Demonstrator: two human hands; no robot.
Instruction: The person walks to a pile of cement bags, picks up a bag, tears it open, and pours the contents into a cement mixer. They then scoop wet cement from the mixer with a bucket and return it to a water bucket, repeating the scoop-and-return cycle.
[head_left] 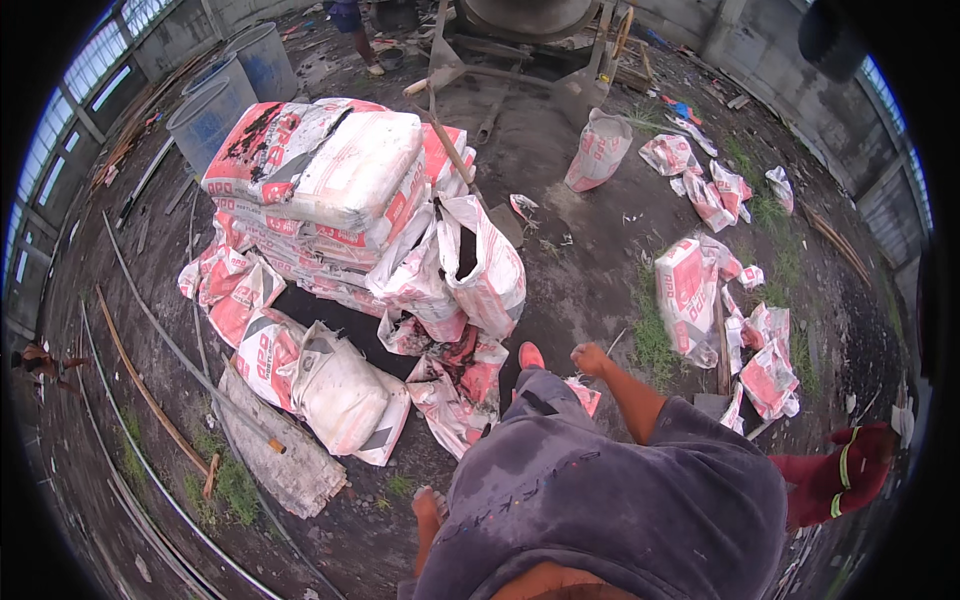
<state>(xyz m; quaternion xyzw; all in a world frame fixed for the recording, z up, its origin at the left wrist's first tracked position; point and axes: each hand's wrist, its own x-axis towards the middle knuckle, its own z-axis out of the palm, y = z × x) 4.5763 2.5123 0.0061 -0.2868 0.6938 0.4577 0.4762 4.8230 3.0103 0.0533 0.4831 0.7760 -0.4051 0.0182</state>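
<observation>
My right hand hangs beside my body, its fingers loosely bent and nothing seen in it. Lower down on the other side, my left hand also hangs with no object visible in it. Ahead of me stands a stack of red-and-white cement bags, with dark dirt on its top. An open-topped bag leans upright at the stack's near right corner, dark inside. Crumpled empty bags lie between it and my left hand. A pale, full-looking bag rests on the ground to the left. Neither hand touches a bag.
A drum mixer on a metal frame stands at the back. Blue barrels are behind the stack. A lone upright bag and torn bags are on the right. Long pipes lie left. A person in red is close at right.
</observation>
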